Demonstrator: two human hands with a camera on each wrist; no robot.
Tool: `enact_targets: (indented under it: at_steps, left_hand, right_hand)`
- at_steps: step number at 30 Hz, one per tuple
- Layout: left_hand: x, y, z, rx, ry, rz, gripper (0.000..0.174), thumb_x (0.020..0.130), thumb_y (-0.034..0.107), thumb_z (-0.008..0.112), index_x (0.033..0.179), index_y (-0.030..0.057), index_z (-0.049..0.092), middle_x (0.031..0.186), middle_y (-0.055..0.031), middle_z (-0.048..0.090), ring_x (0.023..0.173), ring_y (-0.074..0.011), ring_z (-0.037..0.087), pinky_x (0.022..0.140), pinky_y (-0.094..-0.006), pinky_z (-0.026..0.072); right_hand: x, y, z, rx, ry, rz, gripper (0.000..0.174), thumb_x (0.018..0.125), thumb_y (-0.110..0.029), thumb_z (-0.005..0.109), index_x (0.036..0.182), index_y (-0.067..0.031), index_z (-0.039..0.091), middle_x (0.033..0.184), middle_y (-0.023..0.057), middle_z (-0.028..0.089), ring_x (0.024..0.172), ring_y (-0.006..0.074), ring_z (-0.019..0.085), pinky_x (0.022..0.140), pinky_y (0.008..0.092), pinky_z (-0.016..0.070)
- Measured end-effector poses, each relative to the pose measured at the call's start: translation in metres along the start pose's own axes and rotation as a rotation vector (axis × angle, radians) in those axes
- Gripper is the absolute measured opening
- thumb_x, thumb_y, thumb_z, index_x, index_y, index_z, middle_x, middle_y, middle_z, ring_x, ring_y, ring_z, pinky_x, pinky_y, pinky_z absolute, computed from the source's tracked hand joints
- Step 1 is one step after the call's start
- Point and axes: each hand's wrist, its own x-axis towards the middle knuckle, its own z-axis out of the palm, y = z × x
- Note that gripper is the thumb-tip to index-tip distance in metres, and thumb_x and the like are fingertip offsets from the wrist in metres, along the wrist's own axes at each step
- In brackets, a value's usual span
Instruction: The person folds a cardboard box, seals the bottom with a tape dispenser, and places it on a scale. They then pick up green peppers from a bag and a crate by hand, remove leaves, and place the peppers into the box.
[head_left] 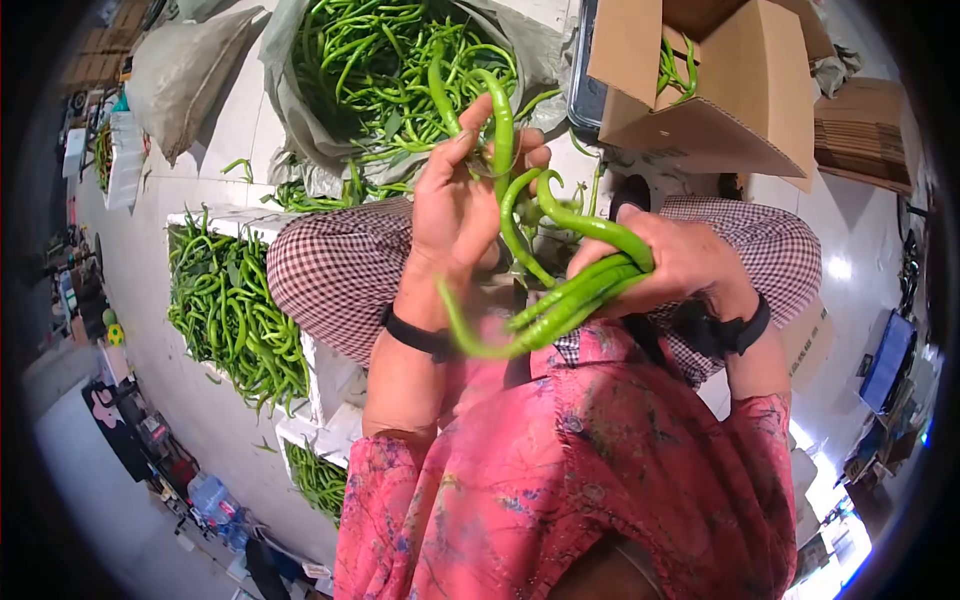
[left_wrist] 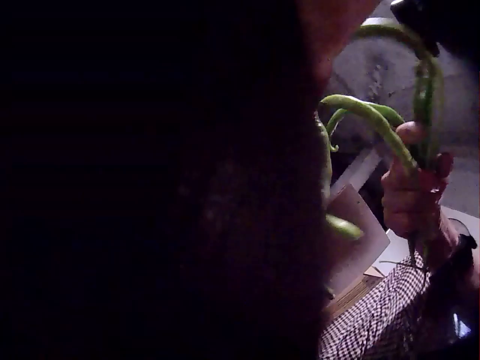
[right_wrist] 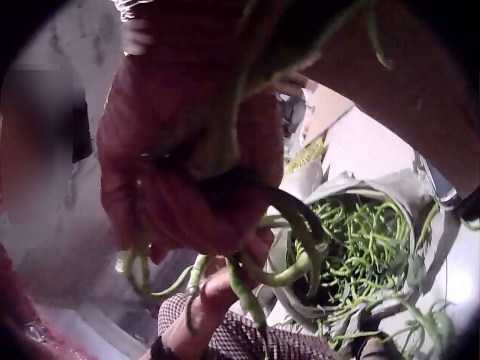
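Observation:
In the head view my right hand [head_left: 680, 262] grips a bunch of long green peppers [head_left: 575, 305], their ends hanging out to the left. My left hand [head_left: 462, 200], palm up with fingers bent, holds a few curved peppers [head_left: 503, 125] beside it, above my lap. The right wrist view shows my right hand [right_wrist: 195, 165] close up with peppers [right_wrist: 244, 289] below it. In the left wrist view the right hand [left_wrist: 416, 195] holds peppers upright, while a dark shape hides most of that picture.
A large sack [head_left: 290, 85] full of peppers lies ahead. An open cardboard box [head_left: 720, 125] with some peppers inside stands at front right. White foam boxes [head_left: 325, 385] of peppers are at the left, and a stuffed sack [head_left: 185, 75] lies farther off. Loose peppers lie on the floor.

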Motion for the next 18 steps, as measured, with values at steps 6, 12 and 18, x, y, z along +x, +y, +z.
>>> enact_targets:
  at_steps: [6,12,18]
  left_hand:
    - [0.006,-0.001,-0.011,-0.004,0.132,-0.044,0.035,0.096,0.024,0.049,0.126,0.0052,0.050,0.088,-0.0072,0.057,0.076,-0.0179,0.056,0.058,-0.0277,0.0470]
    - [0.004,0.005,-0.017,-0.080,0.170,0.008,0.032,0.098,0.026,0.050,0.121,0.0049,0.052,0.079,-0.0039,0.054,0.068,-0.0130,0.048,0.054,-0.0248,0.0427]
    - [0.002,0.005,-0.014,-0.016,0.162,0.039,0.033,0.099,0.027,0.048,0.123,0.0036,0.050,0.081,-0.0029,0.054,0.069,-0.0127,0.048,0.055,-0.0247,0.0429]
  right_hand:
    - [0.001,0.007,0.020,0.996,0.373,-0.085,0.045,0.077,-0.009,0.066,0.118,0.0033,0.051,0.086,0.0078,0.062,0.066,0.0102,0.056,0.059,0.0232,0.0459]
    - [0.020,0.025,0.002,1.333,0.211,-0.457,0.032,0.095,-0.023,0.056,0.113,0.0018,0.051,0.077,0.0050,0.049,0.053,0.0063,0.041,0.049,0.0218,0.0379]
    - [0.039,0.016,-0.003,1.136,0.561,-0.441,0.026,0.098,-0.023,0.051,0.112,-0.0006,0.050,0.074,0.0022,0.045,0.064,0.0095,0.042,0.060,0.0238,0.0383]
